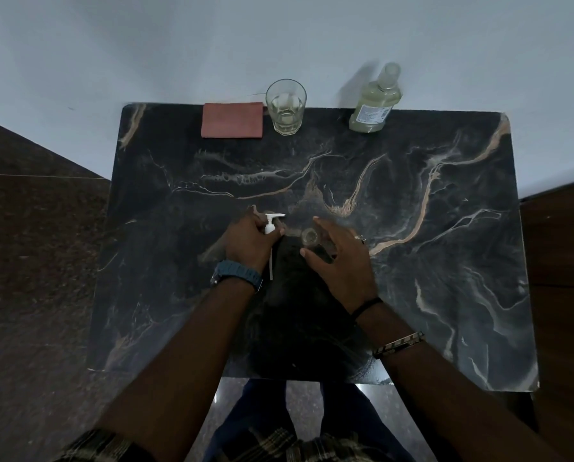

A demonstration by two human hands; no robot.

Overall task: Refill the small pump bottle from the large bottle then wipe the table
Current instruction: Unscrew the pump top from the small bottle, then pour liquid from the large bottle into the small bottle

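forearms reach in from the near edge over a dark marble table [412,261], two of them, sleeves cut off at the bottom of the view. left hand [250,243], with a blue watch [237,275] at the wrist, is closed around a white pump head [272,223], its thin dip tube trailing back toward the wrist. just beside it, right hand [340,261] cups the small pump bottle [310,236], fingers spread around its sides; the bottle stands upright with its round mouth open and its clear body is hard to make out against the dark stone, much of it hidden behind the fingers. whether the fingers press on it or only ring it i cannot tell. the right arm carries two bands and the hand a ring.

farther back, along the wall edge, three things stand in a row, well apart from the hands: one folded pink cloth [232,120] lying flat at the left, one clear drinking glass [286,106] just beside it with a little liquid at the bottom, and one large bottle [375,101] to the right, capped, holding pale yellowish liquid, its label too small to read.
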